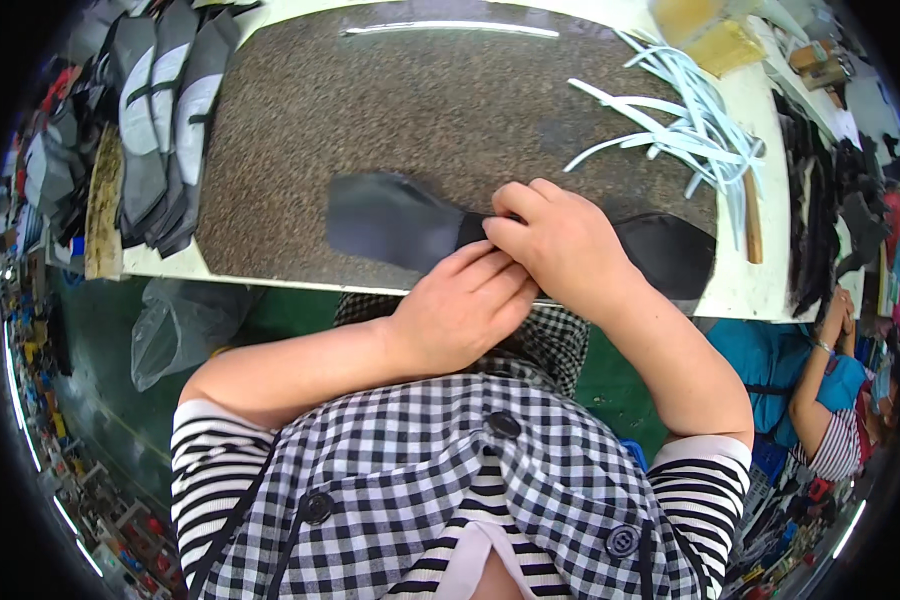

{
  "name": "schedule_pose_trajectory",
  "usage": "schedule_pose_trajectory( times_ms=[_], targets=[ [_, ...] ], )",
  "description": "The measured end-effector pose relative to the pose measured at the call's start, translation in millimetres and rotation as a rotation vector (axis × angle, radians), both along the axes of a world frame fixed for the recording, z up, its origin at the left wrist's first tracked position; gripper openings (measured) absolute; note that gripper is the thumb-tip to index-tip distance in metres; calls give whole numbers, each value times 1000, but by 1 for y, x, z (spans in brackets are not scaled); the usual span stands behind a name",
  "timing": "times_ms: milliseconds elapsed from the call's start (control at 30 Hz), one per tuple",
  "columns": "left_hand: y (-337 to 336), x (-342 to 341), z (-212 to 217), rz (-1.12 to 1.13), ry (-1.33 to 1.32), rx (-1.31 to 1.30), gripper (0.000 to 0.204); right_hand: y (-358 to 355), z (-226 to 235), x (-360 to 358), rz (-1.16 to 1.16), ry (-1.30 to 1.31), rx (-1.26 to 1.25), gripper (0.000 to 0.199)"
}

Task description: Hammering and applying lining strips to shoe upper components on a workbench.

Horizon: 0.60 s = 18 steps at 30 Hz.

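Observation:
A dark grey shaped piece of shoe material (385, 222) lies flat on the speckled brown work mat (370, 110). A second black piece (675, 255) joins it on the right, under my hands. My right hand (560, 245) presses on the middle of the piece, fingers curled at the seam. Just below it, my left hand (465, 305) rests with its fingers against the near edge of the same piece, touching the right hand. The join between the two pieces is hidden by my hands.
Several white strips (685, 120) lie at the mat's right end, beside a wooden-handled tool (753, 215). A stack of grey and white shoe parts (165, 110) stands at the left. Dark pieces (820, 210) lie at the far right. Another person (830, 400) sits to my right.

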<state>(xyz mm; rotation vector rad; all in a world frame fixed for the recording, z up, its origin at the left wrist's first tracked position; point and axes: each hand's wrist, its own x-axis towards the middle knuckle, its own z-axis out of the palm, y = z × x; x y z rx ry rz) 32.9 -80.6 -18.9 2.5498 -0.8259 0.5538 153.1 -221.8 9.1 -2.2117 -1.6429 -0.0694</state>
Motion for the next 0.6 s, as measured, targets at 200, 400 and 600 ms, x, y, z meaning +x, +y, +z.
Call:
schedule_pose_trajectory(
  times_ms=[200,400,600],
  targets=[
    [17,1,7,27,49,42,22,-59,43,17,-340,-10,243,21],
    [82,120,48,287,-227,217,23,-130,36,50,-786,21,487,8],
    [21,180,46,98,-98,85,24,-145,11,103,-837,-289,294,16]
  ],
)
